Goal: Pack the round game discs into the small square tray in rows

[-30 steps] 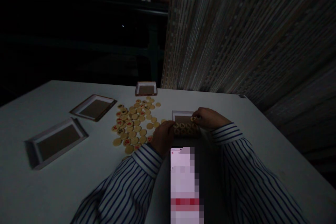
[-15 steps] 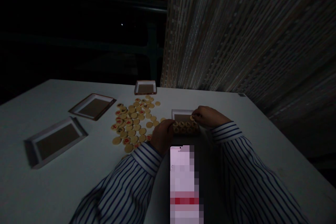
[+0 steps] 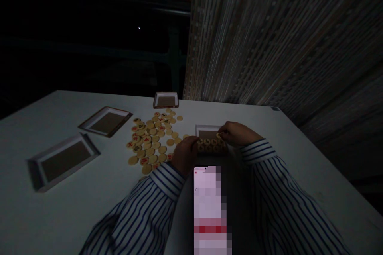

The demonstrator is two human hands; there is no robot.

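A shallow box (image 3: pixel 206 126) stands in front of me with rows of round Chinese chess pieces (image 3: pixel 207 142) lying in its near part. At its left side, my left hand (image 3: pixel 185 153) is closed against the wall, fingers curled and partly hidden. Over the right end of the box, my right hand (image 3: pixel 237 133) pinches a single chess piece (image 3: pixel 219 135) between thumb and fingertips, just above the rows. Left of the box spreads a loose heap of chess pieces (image 3: pixel 152 131), some showing red or black characters, others blank side up.
Three more shallow trays lie on the white table (image 3: pixel 116 199): a white one (image 3: pixel 89 142) at left, a brown-rimmed one (image 3: pixel 121 130) behind it, and a small one (image 3: pixel 166 106) at the far edge. A lit phone (image 3: pixel 206 199) lies nearest me. A string curtain (image 3: pixel 233 40) hangs behind.
Almost nothing differs. My right hand and the chess piece in it have shifted very slightly; my left hand stays at the box.
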